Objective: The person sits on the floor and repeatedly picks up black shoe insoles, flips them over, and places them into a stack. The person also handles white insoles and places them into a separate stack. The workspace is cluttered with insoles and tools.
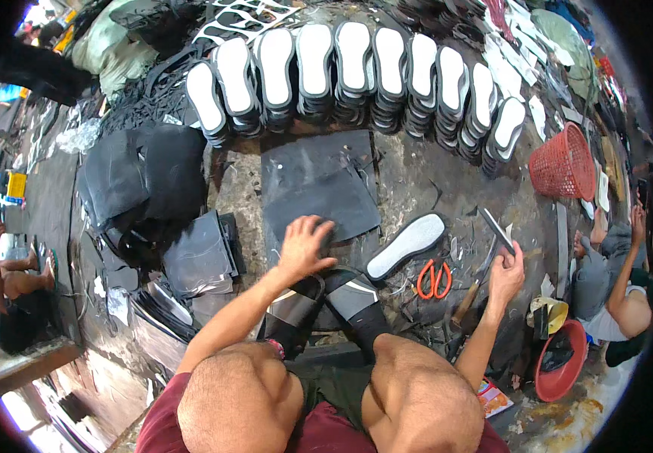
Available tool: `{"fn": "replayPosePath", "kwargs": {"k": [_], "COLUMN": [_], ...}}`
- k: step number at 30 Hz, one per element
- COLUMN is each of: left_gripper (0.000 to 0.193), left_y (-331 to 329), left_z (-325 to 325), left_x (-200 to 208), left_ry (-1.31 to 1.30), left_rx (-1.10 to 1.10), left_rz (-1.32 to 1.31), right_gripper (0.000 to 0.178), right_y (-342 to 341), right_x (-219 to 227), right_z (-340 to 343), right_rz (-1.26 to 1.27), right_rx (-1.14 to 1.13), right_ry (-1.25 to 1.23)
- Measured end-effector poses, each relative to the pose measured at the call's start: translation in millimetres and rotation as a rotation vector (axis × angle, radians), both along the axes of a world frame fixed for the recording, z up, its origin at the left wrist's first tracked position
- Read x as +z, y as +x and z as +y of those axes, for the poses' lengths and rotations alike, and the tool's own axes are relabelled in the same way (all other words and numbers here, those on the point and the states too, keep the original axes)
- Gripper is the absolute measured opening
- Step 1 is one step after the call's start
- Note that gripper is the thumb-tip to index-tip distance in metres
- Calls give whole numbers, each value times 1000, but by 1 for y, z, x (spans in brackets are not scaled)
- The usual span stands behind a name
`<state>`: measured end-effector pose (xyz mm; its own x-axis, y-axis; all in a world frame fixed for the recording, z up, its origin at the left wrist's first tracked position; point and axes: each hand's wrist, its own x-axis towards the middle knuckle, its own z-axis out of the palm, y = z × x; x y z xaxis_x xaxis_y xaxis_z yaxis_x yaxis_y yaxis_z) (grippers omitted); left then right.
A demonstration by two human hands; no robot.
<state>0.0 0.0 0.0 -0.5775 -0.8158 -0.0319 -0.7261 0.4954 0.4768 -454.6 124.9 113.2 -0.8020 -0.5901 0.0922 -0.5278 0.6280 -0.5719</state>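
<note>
"My bare knees (232,396) loom closest, and beyond them my right hand (506,275) is clamped on the end of a thin dark piece (498,230), tipped nearly edge-on, out to my right."

"And the other hand?"

"My left hand (304,247) looks empty, its thumb apart from loosely bent fingers, over the dark sheet (334,198) ahead of me. I can't tell whether it touches."

"How do you handle that well?"

"A light pinch should do on the right; squeezing could bend the piece. I'd carry it clear of the orange-handled scissors (434,279), which lie just beside a white-topped sole (406,247)."

"And the left?"

"Flat and gentle, I think, because the sheet could slide. The stacked soles (315,60) stand in an arc at the far side and might topple, so I'd reach towards them slowly."
</note>
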Motion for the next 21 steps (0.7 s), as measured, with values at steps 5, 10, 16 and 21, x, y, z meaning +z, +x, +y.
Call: {"fn": "replayPosePath", "kwargs": {"k": [5, 10, 16, 21], "left_gripper": [21, 29, 29, 17], "left_y": [22, 26, 26, 25], "left_z": [-96, -185, -202, -118], "left_x": [-24, 20, 46, 95], "left_ry": [541, 783, 707, 251], "left_rx": [-28, 115, 22, -139], "left_rz": [390, 151, 131, -19], "right_gripper": [35, 47, 67, 64], "right_y": [29, 45, 101, 123], "right_x": [55, 40, 53, 62], "right_z": [-12, -42, -68, -93], "right_rz": [232, -675, -845, -670], "right_rx": [26, 21, 477, 411], "right_ry": [182, -480, -371, -456]}}
